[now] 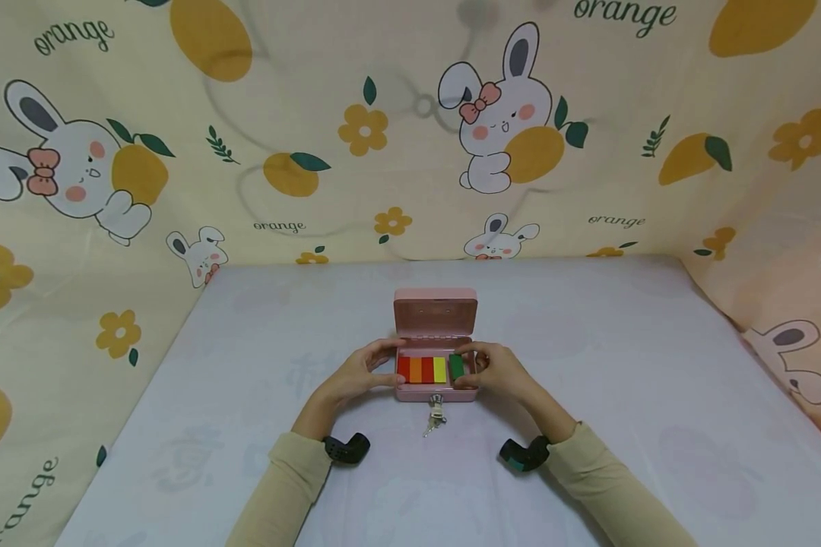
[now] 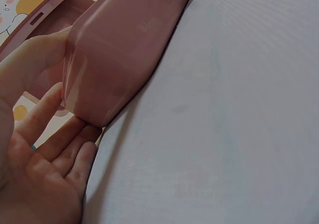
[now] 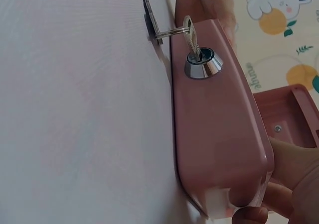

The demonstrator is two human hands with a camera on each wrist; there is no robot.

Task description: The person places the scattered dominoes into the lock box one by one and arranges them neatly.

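A pink metal cash box (image 1: 417,396) stands with its lid (image 1: 435,313) raised, and a key (image 3: 190,35) sits in its front lock. Inside lies a row of red, orange and yellow blocks (image 1: 416,370). A green block (image 1: 456,367) stands slightly apart at the right end. My left hand (image 1: 352,377) grips the box's left end, its thumb at the front corner and fingers farther back; the left wrist view shows them against the pink wall (image 2: 124,50). Between thumb and index finger, my right hand (image 1: 505,371) pinches the green block, other fingers beside the right end.
More keys (image 1: 435,416) hang from the lock onto the white tablecloth (image 1: 410,486). Behind the table hangs a cloth printed with rabbits and oranges (image 1: 376,175). Each wrist wears a black device, like this left one (image 1: 347,449).
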